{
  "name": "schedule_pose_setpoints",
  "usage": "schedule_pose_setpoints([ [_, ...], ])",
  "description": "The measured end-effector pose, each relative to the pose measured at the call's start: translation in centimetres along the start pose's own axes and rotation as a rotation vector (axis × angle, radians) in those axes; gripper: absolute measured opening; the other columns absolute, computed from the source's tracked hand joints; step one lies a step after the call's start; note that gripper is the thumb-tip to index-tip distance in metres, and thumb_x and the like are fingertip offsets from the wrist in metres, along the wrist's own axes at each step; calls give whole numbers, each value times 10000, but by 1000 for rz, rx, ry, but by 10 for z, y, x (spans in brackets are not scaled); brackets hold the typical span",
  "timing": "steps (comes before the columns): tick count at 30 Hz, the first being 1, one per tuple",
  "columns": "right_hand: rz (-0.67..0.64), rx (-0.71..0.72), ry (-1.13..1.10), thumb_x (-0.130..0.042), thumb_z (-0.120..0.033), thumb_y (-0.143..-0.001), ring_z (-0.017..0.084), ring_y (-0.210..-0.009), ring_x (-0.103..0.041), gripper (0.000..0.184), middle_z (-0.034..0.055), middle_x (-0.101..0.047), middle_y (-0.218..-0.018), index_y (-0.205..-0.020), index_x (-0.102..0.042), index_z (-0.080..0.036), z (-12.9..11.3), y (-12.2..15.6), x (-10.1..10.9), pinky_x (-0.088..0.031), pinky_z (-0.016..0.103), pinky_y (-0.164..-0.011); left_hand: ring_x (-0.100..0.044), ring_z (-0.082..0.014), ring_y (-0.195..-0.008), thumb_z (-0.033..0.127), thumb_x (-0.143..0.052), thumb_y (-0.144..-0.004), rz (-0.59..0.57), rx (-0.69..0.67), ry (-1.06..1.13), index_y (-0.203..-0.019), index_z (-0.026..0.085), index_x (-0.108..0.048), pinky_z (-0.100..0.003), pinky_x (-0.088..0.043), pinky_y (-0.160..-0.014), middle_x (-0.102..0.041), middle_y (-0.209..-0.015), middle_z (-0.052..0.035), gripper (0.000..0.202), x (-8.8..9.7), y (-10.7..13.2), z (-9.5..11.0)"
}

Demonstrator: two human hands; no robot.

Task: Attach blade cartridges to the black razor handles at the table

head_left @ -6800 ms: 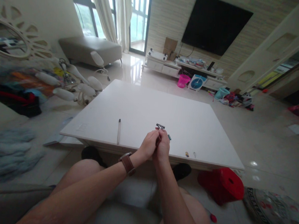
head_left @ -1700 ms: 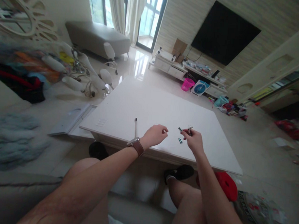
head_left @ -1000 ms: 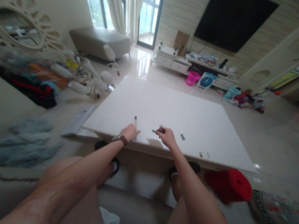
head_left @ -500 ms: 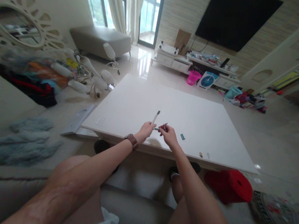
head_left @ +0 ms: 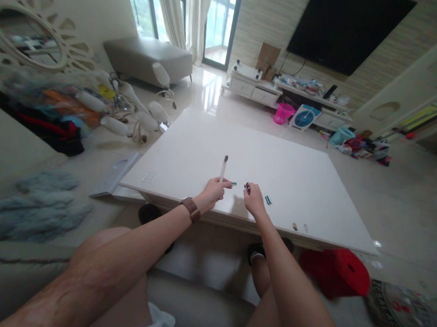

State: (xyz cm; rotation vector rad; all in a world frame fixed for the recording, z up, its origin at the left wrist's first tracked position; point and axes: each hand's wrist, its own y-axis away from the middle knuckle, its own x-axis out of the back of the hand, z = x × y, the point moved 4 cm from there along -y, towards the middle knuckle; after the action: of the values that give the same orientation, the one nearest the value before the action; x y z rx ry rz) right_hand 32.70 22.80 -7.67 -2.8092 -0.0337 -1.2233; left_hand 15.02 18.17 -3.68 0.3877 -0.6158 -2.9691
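My left hand, a brown-strapped watch on its wrist, is closed round a slim, pale pen with a dark end pointing up and away. A small green-and-white strip sticks out from the same fingertips. To its right my right hand pinches a small dark piece, too small to name. A gap separates the two hands above the white table. Beside my right hand lies a small green-and-white rectangle. Nearer the front edge lie a small yellow-and-dark piece and a clear piece.
A clear, squarish item lies at the table's left. Red stools stand by the front right corner, a printed bag beyond them. A lamp with several white shades stands close to the left edge.
My hands have moved apart, the right one shifting right with the dark piece. The pen in my left hand now stands more upright, and the green-and-white strip shows clear of my right fingers.
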Motion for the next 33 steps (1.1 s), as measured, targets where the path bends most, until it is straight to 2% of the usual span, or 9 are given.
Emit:
schedule_pose_setpoints([
  [3,-18,-8,102,-552,-188,-818,206,-896,-575,133,97,-585,-991,-903,-653,-174,14,0,2,-429,336,-865,-227,-16,-389,158,-618,-800,-52,23,108,-802,160,-533,-208,-149,-389,-631,-751,-33,85,-3,6,7],
  [10,-56,-113,236,-642,-231,-784,210,-784,-600,54,55,-663,-794,-820,-669,-201,37,4,4,-417,311,-738,-238,-9,-387,151,-626,-819,-53,30,129,-832,140,-576,-197,-155,-382,-669,-790,-68,53,-2,10,13],
  [17,-38,-126,178,-688,-229,-729,208,-831,-612,44,63,-687,-826,-746,-665,-196,35,4,9,-427,314,-774,-243,-20,-402,147,-640,-801,-77,31,75,-822,143,-585,-206,-171,-394,-703,-832,-85,59,-3,15,18],
  [20,-27,-95,64,-665,-331,-770,204,-857,-619,180,78,-701,-915,-862,-685,-178,16,0,14,-454,325,-799,-262,-32,-422,181,-661,-775,-150,51,23,-813,136,-616,-216,-160,-406,-706,-811,-90,74,-5,17,17],
  [23,-86,-46,-123,-425,-525,-918,187,-856,-650,438,79,-720,-952,-969,-695,-185,-17,0,17,-495,306,-742,-266,-42,-438,247,-696,-738,-279,68,-43,-821,132,-663,-230,-140,-422,-713,-807,-94,146,-10,20,15],
  [25,-191,-15,-456,-305,-606,-941,204,-912,-663,584,105,-720,-1020,-1048,-692,-181,-41,6,17,-507,300,-698,-260,-45,-445,269,-712,-711,-356,64,-79,-833,130,-689,-234,-131,-432,-716,-806,-93,186,-14,23,15],
  [27,-327,-13,-758,-440,-628,-892,231,-926,-662,549,123,-719,-1025,-1070,-696,-175,-61,16,15,-498,292,-647,-258,-51,-450,262,-721,-690,-407,61,-114,-820,125,-701,-235,-127,-436,-698,-741,-74,190,-18,26,14],
  [30,-476,-66,-865,-660,-553,-786,219,-785,-659,448,118,-726,-937,-994,-703,-159,-73,26,10,-443,263,-532,-263,-61,-452,245,-729,-673,-440,51,-155,-787,133,-704,-229,-132,-432,-655,-635,-34,162,-20,32,14],
  [33,-337,-96,-974,-683,-520,-771,205,-811,-669,350,88,-728,-925,-849,-653,-181,-66,19,17,-480,272,-581,-316,-63,-454,234,-721,-684,-466,31,-230,-715,126,-710,-226,-192,-426,-678,-652,-50,113,-20,34,11],
])
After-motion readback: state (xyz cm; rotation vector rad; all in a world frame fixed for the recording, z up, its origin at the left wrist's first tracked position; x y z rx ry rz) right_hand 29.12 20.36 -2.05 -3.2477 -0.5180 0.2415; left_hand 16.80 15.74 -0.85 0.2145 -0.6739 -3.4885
